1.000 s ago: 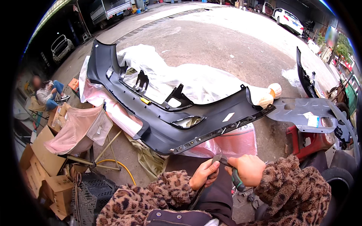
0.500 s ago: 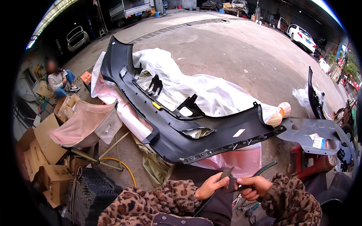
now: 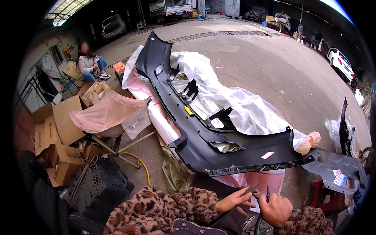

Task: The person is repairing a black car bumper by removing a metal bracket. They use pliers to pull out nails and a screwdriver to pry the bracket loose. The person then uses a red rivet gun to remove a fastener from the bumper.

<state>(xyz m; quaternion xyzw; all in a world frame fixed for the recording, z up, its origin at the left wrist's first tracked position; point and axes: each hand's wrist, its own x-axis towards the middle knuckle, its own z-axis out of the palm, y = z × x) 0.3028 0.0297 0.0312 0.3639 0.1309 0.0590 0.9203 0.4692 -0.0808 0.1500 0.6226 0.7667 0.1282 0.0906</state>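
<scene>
Dark flat strip (image 3: pixel 250 191) sits below the near edge of a black bumper cover (image 3: pixel 192 145), pinched in the left hand's (image 3: pixel 234 200) grip. Just beside it, the right hand's (image 3: pixel 276 210) grip is wrapped around green-handled pliers (image 3: pixel 258 225); beyond, white plastic sheeting (image 3: pixel 250 102) spreads across the concrete ground (image 3: pixel 250 58) alongside the bumper cover.

The left grip (image 3: pixel 234 200) is bare, its fingers (image 3: pixel 239 200) stretched rightward and pressed together in a pinch. The right grip (image 3: pixel 277 209), also bare, sits just to the right of the left grip, slightly nearer the body, curled into a fist. The left arm (image 3: pixel 168 207), in a fuzzy spotted sleeve, comes from left of the left grip; the right arm (image 3: pixel 309 222), sleeved alike, lies well to its right.
</scene>
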